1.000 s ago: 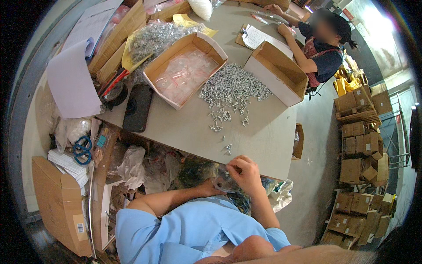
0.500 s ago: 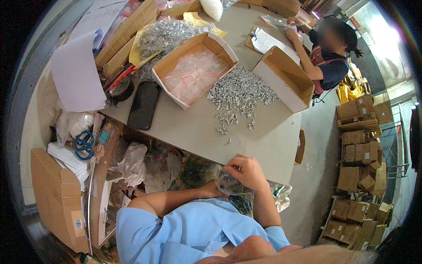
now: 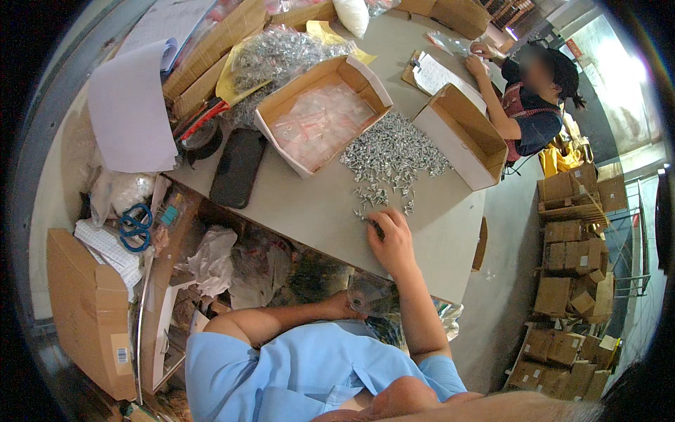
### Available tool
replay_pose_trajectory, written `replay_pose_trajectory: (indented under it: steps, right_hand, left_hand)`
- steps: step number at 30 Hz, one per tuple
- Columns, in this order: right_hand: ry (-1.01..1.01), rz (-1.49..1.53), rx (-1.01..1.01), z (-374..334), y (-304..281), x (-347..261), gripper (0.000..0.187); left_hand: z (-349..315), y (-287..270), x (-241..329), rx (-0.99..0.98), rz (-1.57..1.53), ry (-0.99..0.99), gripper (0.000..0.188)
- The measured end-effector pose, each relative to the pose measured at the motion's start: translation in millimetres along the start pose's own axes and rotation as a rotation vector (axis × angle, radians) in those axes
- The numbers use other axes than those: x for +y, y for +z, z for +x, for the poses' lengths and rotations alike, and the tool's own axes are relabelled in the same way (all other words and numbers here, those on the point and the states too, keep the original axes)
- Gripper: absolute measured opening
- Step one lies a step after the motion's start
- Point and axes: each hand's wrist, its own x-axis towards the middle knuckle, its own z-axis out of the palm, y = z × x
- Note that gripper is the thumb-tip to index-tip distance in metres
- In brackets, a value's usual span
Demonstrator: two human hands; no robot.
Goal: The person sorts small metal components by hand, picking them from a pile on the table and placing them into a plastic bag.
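Observation:
My left hand (image 3: 341,305) is low in front of my body, its fingers closed on the edge of a clear plastic bag (image 3: 370,295). The bag hangs below the table's front edge. Over the table, my right hand (image 3: 394,243) rests at the near end of a loose pile of small silver screws (image 3: 394,151). Its fingers are curled, with the tips down among the stray screws; what lies between them is hidden. Behind the pile's left side sits an open cardboard box (image 3: 281,158) holding clear bags with red strips (image 3: 320,126).
Another open box (image 3: 460,148) lies right of the pile. A black phone (image 3: 238,169) is on the left of the table (image 3: 309,218), near scissors (image 3: 135,226) on a lower surface. Across the table a co-worker (image 3: 527,116) handles a plastic bag. Cartons (image 3: 569,246) are stacked at right.
My right hand has left the plastic bag and moved forward to the near end of the screw pile. The left hand stays low with the bag.

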Motion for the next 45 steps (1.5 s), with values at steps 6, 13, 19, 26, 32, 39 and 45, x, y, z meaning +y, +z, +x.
replay_pose_trajectory:
  steps: [6, 13, 19, 26, 32, 39, 45]
  right_hand:
    - [0.086, -0.055, -0.124, -25.3, -18.5, -6.3, 0.014]
    - [0.218, 0.109, -0.468, -13.5, -40.0, -16.8, 0.015]
    - [0.055, 0.003, -0.024, 17.7, 2.0, -14.5, 0.032]
    - [0.053, -0.075, -0.008, 21.7, 21.3, -16.7, 0.020]
    - [0.090, -0.075, -0.215, 4.2, -6.9, -26.2, 0.011]
    - [0.163, 0.297, -0.730, -17.3, -63.9, -8.9, 0.016]
    - [0.360, -0.023, 0.027, -0.2, -53.4, 43.7, 0.020]
  left_hand:
    - [0.9, 1.4, -6.0, -0.009, 0.018, -0.011, 0.034]
    - [1.5, 3.3, -0.7, 0.030, -0.014, 0.069, 0.037]
    - [0.4, 4.4, -5.5, 0.060, 0.050, -0.014, 0.040]
    - [-4.2, -0.8, 10.3, 0.044, 0.028, -0.021, 0.038]
    - [0.5, 3.1, -5.3, 0.035, 0.018, -0.017, 0.036]
    - [4.9, 6.8, -19.8, 0.000, -0.044, 0.009, 0.039]
    - [4.6, 2.7, -24.0, -0.060, 0.014, -0.012, 0.039]
